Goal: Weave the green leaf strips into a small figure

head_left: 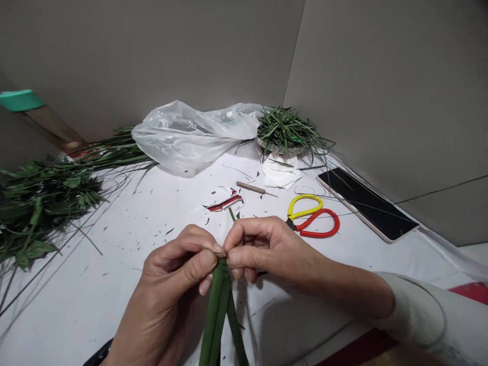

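Long green leaf strips [215, 315] hang toward me from a folded end at the bottom middle. My left hand [171, 277] pinches that end between thumb and fingers, closed on it. From the other side my right hand [267, 249] grips the same spot, thumb and forefinger pressed together. The fingertips of both hands nearly meet and hide most of the fold. Just beyond them lie a torn red-and-white scrap [224, 202] and an awl [251, 187] with a wooden handle. Scissors [314, 216] with yellow and red handles rest to the right of my right hand.
A phone [368, 203] lies at the right. Behind are a clear plastic bag [190, 134], a crumpled tissue [282, 173] and a heaped container of leaf trimmings [287, 129]. Leafy stems [41, 203] and a teal-lidded bottle [46, 122] occupy the left. Grey walls border the white-covered table [125, 218].
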The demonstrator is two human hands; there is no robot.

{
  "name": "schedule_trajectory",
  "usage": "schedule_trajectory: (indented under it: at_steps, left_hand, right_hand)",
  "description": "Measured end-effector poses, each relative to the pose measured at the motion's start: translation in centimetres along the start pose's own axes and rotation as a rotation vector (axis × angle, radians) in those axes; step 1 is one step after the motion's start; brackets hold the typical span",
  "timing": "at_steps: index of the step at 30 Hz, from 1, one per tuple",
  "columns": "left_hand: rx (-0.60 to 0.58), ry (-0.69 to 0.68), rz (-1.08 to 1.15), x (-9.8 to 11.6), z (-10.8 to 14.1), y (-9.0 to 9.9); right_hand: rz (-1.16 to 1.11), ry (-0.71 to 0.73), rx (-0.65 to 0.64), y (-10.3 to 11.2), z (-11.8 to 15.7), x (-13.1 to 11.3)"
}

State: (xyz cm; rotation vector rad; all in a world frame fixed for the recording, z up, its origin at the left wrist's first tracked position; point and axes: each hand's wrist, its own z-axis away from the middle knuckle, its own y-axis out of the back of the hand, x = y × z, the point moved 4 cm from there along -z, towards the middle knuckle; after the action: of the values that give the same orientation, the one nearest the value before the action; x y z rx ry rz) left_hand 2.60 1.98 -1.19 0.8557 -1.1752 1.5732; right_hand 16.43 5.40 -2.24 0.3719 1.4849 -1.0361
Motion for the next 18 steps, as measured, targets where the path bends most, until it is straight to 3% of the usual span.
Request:
schedule_trajectory:
  at_steps: [10, 18]
  left_hand:
    - [0.022, 0.124, 0.198, 0.2, -0.3, -0.4]
    - [0.038, 0.068, 0.151, 0.4, -0.9, 0.1]
  right_hand:
    - [0.112, 0.09, 0.092, 0.1, 0.5, -0.9]
    - [0.358, 0.23, 0.249, 0.6, 1.0, -1.6]
